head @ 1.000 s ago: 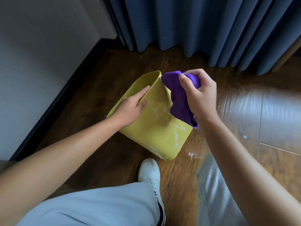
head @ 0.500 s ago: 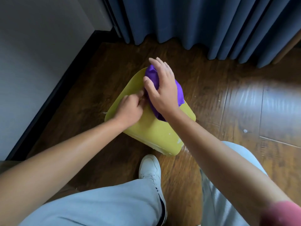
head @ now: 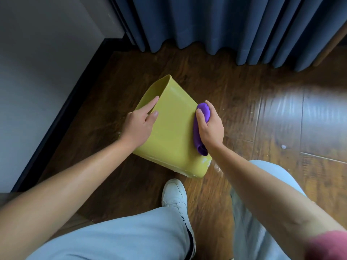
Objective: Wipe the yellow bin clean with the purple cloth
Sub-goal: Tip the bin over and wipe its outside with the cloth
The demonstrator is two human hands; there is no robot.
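the yellow bin [head: 172, 136] lay tipped on the wooden floor [head: 244, 102], its open mouth facing away toward the blue curtain [head: 225, 25] and its base nearest the person's white shoe [head: 174, 194]. the left hand [head: 139, 124] rested on the bin's left wall near the rim, fingers extended and loosely spread, the thumb lying on the upper face; it gripped nothing and only steadied the bin. the right hand [head: 211, 126] was closed around the bunched purple cloth [head: 200, 128], fingers curled over the top of it, and pressed the cloth against the bin's right edge. a fold of cloth hung out below the heel of the hand. pale residue showed at the bin's lower right corner, and what appeared to be small white specks lay on the floor just beside that corner, though blur made this uncertain. light grey trousers [head: 131, 239] filled the lower frame. a dark skirting board [head: 62, 117] ran along the wall [head: 37, 53] at left.
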